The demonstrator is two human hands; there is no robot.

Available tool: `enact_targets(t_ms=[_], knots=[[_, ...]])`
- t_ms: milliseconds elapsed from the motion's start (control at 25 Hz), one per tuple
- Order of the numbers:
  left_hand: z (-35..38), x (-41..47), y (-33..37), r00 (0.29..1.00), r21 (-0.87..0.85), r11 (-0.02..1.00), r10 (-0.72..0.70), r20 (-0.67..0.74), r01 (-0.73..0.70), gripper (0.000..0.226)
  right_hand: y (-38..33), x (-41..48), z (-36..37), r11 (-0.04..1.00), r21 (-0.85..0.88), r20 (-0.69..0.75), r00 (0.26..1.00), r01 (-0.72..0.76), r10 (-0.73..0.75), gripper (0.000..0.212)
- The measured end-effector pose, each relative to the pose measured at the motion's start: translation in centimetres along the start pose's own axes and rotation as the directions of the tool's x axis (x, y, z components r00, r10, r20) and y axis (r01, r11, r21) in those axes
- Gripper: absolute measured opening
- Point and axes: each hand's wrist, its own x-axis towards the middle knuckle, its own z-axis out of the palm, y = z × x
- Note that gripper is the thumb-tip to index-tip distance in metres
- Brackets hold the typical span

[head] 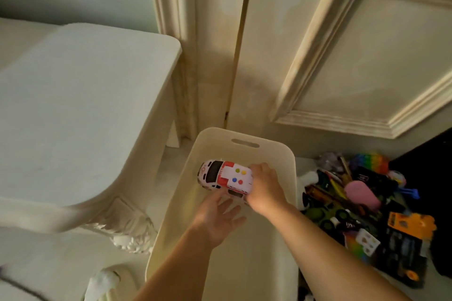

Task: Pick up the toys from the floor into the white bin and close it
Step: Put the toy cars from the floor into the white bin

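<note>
Both bare forearms reach forward and down from the lower edge of the view. The right hand is curled, its fingers closed in a grip. The left hand is below it, palm down, with the fingers spread and straight.

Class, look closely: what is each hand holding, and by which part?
The right hand grips the toy ambulance by its rear end, over the bin. The left hand is open, holding nothing.
</note>
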Motion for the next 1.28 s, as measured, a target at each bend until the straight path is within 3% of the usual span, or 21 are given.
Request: enact_targets(t_ms=[120, 320, 400, 560, 680, 800, 920, 1000, 1160, 1280], knots=[[0.2, 1.9, -0.5, 1.0, -0.068, 0.998, -0.02, 0.004, 0.02, 0.043, 0.4, 1.6, 1.9, 0.993, -0.106, -0.104, 0.993, 0.053, -0.064, 0.048], [1.2, 1.7, 0.0, 0.999, -0.048, 0.999, -0.004, -0.05, 0.002, 0.036, 1.9, 2.7, 4.3, 0.979, -0.137, -0.13, 0.982, -0.151, 0.134, 0.057], [1.5, 1.5, -0.1, 0.998, -0.04, 0.999, -0.01, -0.07, 0.007, 0.044, 2.1, 2.9, 4.8, 0.97, -0.13, -0.133, 0.973, -0.204, 0.187, 0.06], [1.7, 1.9, -0.7, 0.996, 0.022, 1.0, 0.005, -0.09, -0.003, 0.045, 2.6, 2.6, 4.6, 0.966, 0.089, -0.09, 0.964, -0.243, 0.251, 0.06], [2.8, 2.0, -1.3, 0.998, 0.129, 0.991, 0.033, -0.047, -0.026, 0.032, 1.9, 1.3, 2.6, 0.96, 0.206, -0.054, 0.978, -0.187, 0.202, 0.062], [5.6, 1.4, -2.2, 0.996, 0.281, 0.956, 0.089, -0.013, -0.082, 0.029, 1.4, -0.9, -1.3, 0.949, 0.31, -0.163, 0.98, -0.058, 0.113, 0.065], [9.6, -0.4, -3.3, 0.982, 0.374, 0.908, 0.184, 0.043, -0.187, 0.026, 3.3, -3.9, -5.8, 0.912, 0.403, -0.392, 0.915, 0.074, 0.099, 0.055], [12.3, -1.7, -4.6, 0.967, 0.408, 0.877, 0.233, 0.102, -0.254, 0.018, 6.6, -6.0, -8.4, 0.871, 0.49, -0.463, 0.861, 0.049, 0.212, 0.049], [16.3, -3.8, -9.0, 0.95, 0.541, 0.786, 0.19, 0.249, -0.299, 0.016, 16.7, -9.9, -10.7, 0.735, 0.638, -0.399, 0.718, -0.229, 0.57, 0.044], [17.9, -3.5, -12.8, 0.956, 0.692, 0.678, 0.05, 0.29, -0.246, 0.02, 25.4, -13.0, -9.2, 0.654, 0.643, -0.346, 0.611, -0.398, 0.712, 0.031]])
